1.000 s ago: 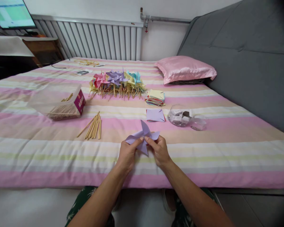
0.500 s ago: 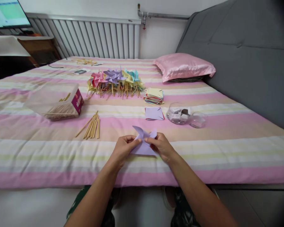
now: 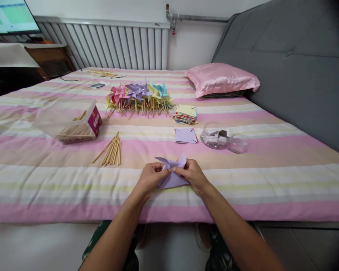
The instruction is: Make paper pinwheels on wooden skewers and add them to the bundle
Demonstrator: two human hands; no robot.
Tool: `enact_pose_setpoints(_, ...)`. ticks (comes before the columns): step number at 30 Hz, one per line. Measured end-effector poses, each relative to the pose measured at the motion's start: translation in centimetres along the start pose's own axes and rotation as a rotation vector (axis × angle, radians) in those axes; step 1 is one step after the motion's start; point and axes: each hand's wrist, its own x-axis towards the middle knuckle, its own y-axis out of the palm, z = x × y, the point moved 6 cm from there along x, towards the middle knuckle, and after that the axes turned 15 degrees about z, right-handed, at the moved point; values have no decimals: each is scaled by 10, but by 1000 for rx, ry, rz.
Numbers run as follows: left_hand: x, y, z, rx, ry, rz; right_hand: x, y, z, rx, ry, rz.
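Note:
My left hand (image 3: 151, 178) and my right hand (image 3: 192, 175) both pinch a lilac paper pinwheel (image 3: 172, 173) just above the striped bed (image 3: 73, 177), near its front edge. Two folded tips of the paper stick up between my thumbs, and the fingers of both hands are closed on it. A flat lilac cut square (image 3: 185, 135) lies beyond my hands. To the left of it lies a loose bunch of wooden sticks (image 3: 111, 148).
A row of finished coloured pinwheels (image 3: 139, 96) lies further back, with a stack of coloured paper squares (image 3: 185, 114) at its right. A clear jar lying on its side (image 3: 216, 136) and its lid (image 3: 237, 143) sit at right. A clear box of sticks (image 3: 70, 120) sits at left, a pink pillow (image 3: 222, 79) behind.
The pinwheel has come down from raised to nearly flat against the bed, and both hands have folded its tips inward toward the centre.

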Motion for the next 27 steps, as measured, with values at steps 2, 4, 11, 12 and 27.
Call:
enact_pose_setpoints(2,1,0,1,14,5,0,1,0,-1,-6,-7,-3)
enact_pose_setpoints(4,1,0,3,19,3,-3,1,1,-2,3,-10,-4)
enact_pose_setpoints(11,1,-12,6,-212,31,-148,-6,-2,22,-36,-265,-54)
enact_pose_setpoints(12,0,-16,5,-253,45,-180,-10,-5,28,-100,-323,-111)
enact_pose_setpoints(27,-2,-20,0,-440,93,-149,-17,27,32,-677,-503,60)
